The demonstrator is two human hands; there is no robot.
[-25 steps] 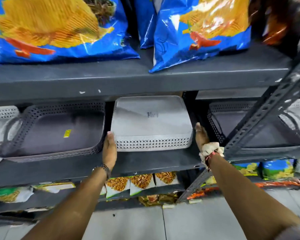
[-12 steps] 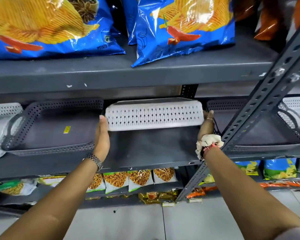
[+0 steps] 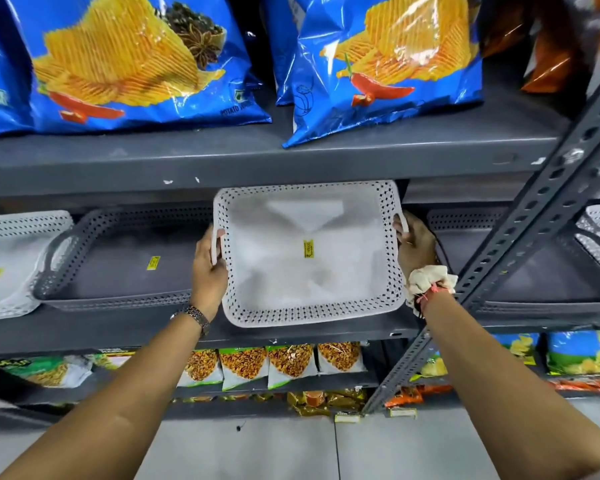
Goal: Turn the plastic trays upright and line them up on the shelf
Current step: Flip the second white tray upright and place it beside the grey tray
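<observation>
One head-worn view only. It faces the shelf [image 3: 291, 336] squarely from close range, angled slightly down. Both forearms reach in from the near edge.

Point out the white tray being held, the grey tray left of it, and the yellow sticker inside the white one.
white tray [image 3: 291, 271], head view, inner floor.
grey tray [image 3: 125, 268], head view, inner floor.
yellow sticker [image 3: 308, 250], head view, its middle.

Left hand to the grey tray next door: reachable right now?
Probably not yet. The left hand is gripping the white tray's handle; the grey tray sits just beside it, unobstructed, so it looks reachable after letting go.
</observation>
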